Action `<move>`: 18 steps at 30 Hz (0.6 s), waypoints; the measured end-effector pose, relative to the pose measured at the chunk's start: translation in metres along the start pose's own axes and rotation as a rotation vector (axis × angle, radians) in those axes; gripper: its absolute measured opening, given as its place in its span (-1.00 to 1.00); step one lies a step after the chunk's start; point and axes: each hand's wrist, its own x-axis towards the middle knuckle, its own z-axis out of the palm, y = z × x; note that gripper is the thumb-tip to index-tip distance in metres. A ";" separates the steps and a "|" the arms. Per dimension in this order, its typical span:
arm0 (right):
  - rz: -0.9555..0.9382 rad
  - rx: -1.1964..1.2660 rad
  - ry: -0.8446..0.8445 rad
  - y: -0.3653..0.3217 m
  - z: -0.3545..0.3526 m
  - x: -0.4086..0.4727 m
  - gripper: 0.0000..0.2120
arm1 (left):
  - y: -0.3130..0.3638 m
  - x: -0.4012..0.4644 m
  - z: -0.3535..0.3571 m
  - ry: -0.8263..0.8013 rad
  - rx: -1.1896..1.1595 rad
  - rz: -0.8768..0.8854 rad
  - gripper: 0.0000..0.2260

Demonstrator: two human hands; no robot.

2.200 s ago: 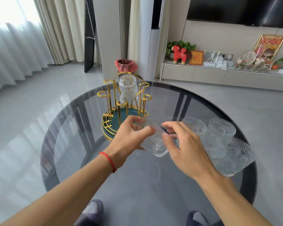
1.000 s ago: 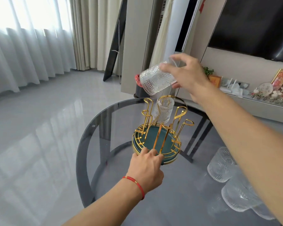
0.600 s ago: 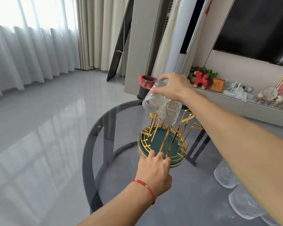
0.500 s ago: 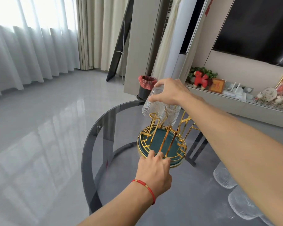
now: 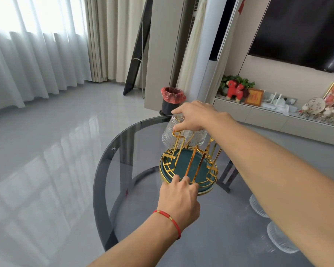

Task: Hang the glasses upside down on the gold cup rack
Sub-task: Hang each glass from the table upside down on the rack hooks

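Observation:
The gold cup rack [image 5: 189, 166] with a teal base stands on the round dark glass table [image 5: 112, 166]. My right hand [image 5: 197, 116] grips the base of an embossed clear glass [image 5: 170, 135], held upside down over a left prong of the rack. A second glass [image 5: 200, 138] hangs upside down just right of it, partly hidden by my hand. My left hand [image 5: 178, 201] presses its fingertips on the rack's near rim. More clear glasses [image 5: 281, 241] stand on the table at the right, partly behind my right forearm.
A bin with a red liner [image 5: 172, 100] stands on the floor beyond the table. A low shelf with a red toy horse [image 5: 234, 89] and frames runs along the right wall under a dark screen. Curtains cover the window at left.
My right hand has lifted a glass from the table, turned it over and lowered it onto a rack prong. My left hand went to the rack's rim and stays there.

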 end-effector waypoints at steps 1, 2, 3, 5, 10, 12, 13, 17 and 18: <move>-0.010 -0.024 0.009 0.000 0.001 -0.002 -0.32 | 0.000 0.000 0.000 0.000 0.005 0.000 -0.73; -0.020 -0.035 0.037 0.001 0.001 -0.006 -0.34 | 0.000 0.000 -0.001 -0.002 0.010 0.001 -0.73; -0.032 -0.036 0.082 0.002 0.002 -0.010 -0.37 | 0.001 0.000 -0.002 -0.004 0.016 0.002 -0.74; -0.066 -0.025 0.191 0.006 0.007 -0.025 -0.46 | 0.002 0.001 -0.003 -0.012 0.030 -0.003 -0.76; -0.099 0.129 0.382 0.026 0.033 -0.077 -0.46 | 0.015 0.004 -0.007 -0.043 0.092 -0.040 -0.91; -0.093 0.262 0.466 0.035 0.043 -0.105 -0.37 | 0.022 0.007 -0.008 -0.026 0.131 -0.019 -0.89; -0.074 0.338 0.510 0.039 0.048 -0.119 -0.36 | 0.026 0.009 -0.007 0.004 0.119 0.015 -0.89; 0.076 0.514 0.624 0.057 0.070 -0.183 -0.46 | 0.043 0.012 -0.001 0.130 -0.127 0.298 -0.70; 0.103 0.517 0.648 0.061 0.078 -0.201 -0.49 | 0.049 0.011 0.001 0.144 -0.171 0.359 -0.66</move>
